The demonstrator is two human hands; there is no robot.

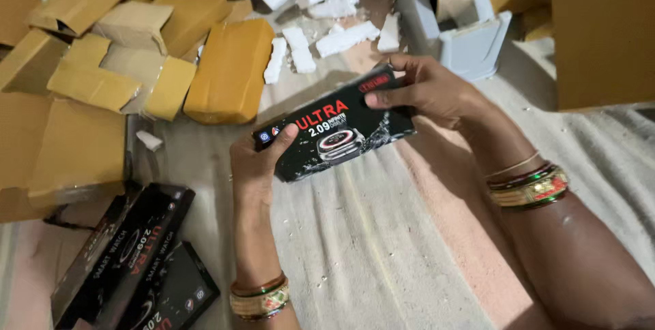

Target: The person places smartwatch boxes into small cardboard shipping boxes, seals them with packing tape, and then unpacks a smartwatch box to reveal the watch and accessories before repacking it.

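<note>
1. Left hand is clamped on the near-left end of a black watch box, thumb on its printed face; the other fingers are hidden beneath.
2. Right hand pinches the far-right end, fingers curled over the edge.
3. The box hangs tilted above a pale cloth.
4. Three more black boxes lie lower left, partly cut off.
5. Yellow parcels crowd the upper left, too overlapped to count.

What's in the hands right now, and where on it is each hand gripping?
A long black box, held by both ends: left hand on its lower-left end, right hand pinching its upper-right end.
</note>
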